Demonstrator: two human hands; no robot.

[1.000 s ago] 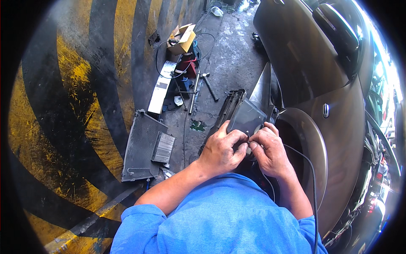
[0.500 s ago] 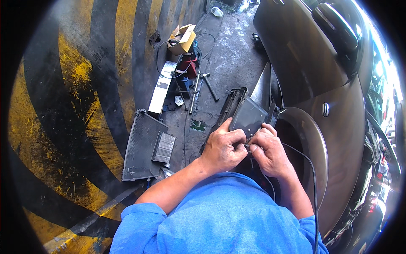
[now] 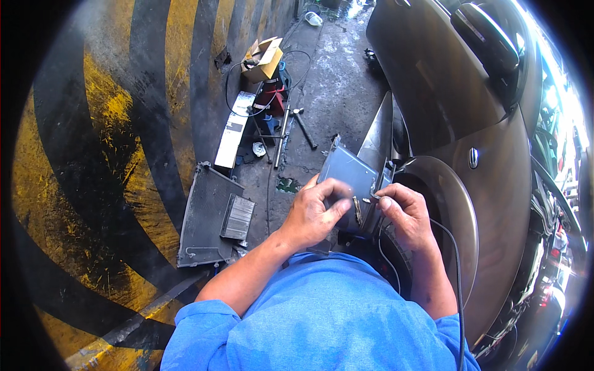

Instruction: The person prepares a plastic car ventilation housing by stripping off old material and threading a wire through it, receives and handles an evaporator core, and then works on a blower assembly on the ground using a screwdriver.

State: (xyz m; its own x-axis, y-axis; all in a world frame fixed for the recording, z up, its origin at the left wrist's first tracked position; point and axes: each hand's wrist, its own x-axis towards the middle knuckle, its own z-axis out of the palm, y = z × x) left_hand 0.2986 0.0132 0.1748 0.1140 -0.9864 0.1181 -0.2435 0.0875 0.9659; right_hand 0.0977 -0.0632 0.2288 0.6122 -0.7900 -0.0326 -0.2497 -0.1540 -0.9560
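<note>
A bluish-grey flat part (image 3: 343,176) with a dark ribbed side is tilted in front of my body, small fittings along its right side. My left hand (image 3: 317,207) is at its left edge, rear fingers curled round that edge, thumb and motion-blurred forefinger apart. My right hand (image 3: 405,216) pinches a small metal piece (image 3: 375,195) at the right side between thumb and forefinger. A narrow brownish strip (image 3: 357,210) shows on the part between my hands. A black cable (image 3: 455,247) runs past my right forearm.
A car's bronze body (image 3: 445,74) fills the right. Leftward are a striped wall (image 3: 105,93), a radiator-like panel (image 3: 204,210) with a finned block (image 3: 238,216), a long white box (image 3: 235,130), an open carton (image 3: 263,59), stands (image 3: 272,93) and a hammer (image 3: 306,130).
The part has turned, showing more of its flat face and the strip. My left hand has moved left and its thumb and forefinger have separated; my right hand has shifted right.
</note>
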